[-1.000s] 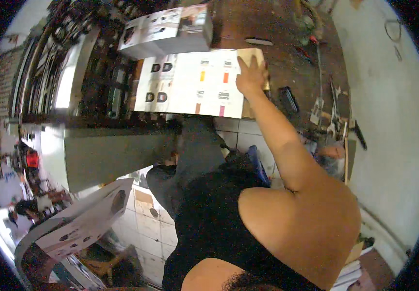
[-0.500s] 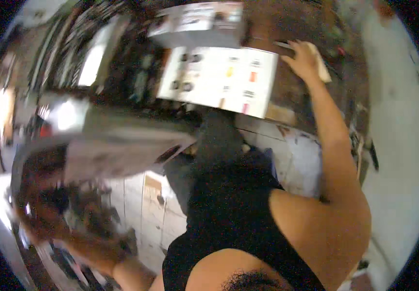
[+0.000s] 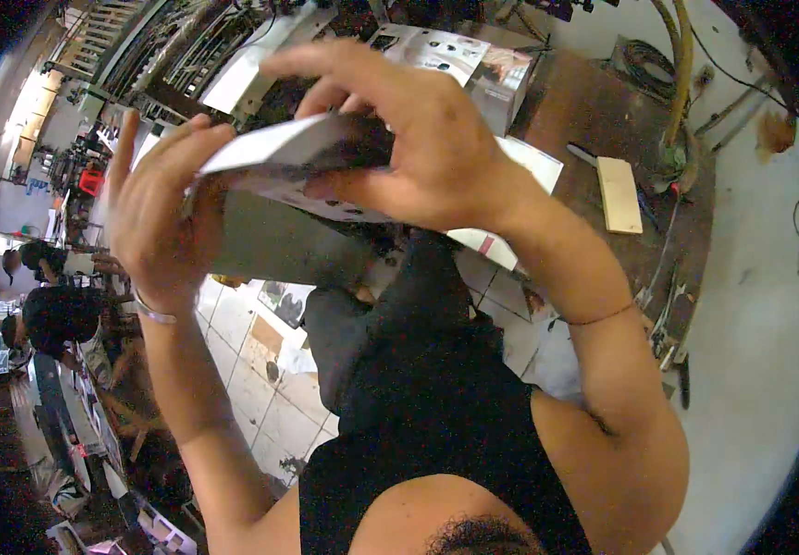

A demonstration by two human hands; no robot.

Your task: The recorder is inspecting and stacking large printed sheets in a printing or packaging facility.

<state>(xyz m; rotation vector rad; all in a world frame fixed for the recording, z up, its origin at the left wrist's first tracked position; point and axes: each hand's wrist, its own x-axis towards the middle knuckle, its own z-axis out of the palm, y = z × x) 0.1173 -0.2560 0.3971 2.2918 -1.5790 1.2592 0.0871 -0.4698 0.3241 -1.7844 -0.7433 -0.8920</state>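
A stack of white printed sheets [image 3: 265,148] is raised in front of my chest, seen nearly edge-on and bent. My left hand [image 3: 163,208] is closed round its left end, smeared a little by motion. At the right end my right hand [image 3: 436,139] grips it, thumb underneath and fingers over the top. Behind my right wrist, more printed sheets [image 3: 533,162] lie on the dark bench, partly hidden. A taller pile of printed sheets [image 3: 436,51] stands farther back.
A pale wooden block [image 3: 619,194] and a thin light-coloured tool [image 3: 582,152] lie on the brown bench [image 3: 566,106] to the right. A dark coil [image 3: 644,69] sits at the far right. Two people in dark clothes [image 3: 61,314] are at the left, beside benches.
My right hand has left the bench by the wooden block and now grips the sheets. My left hand has come up from the lower left with them.
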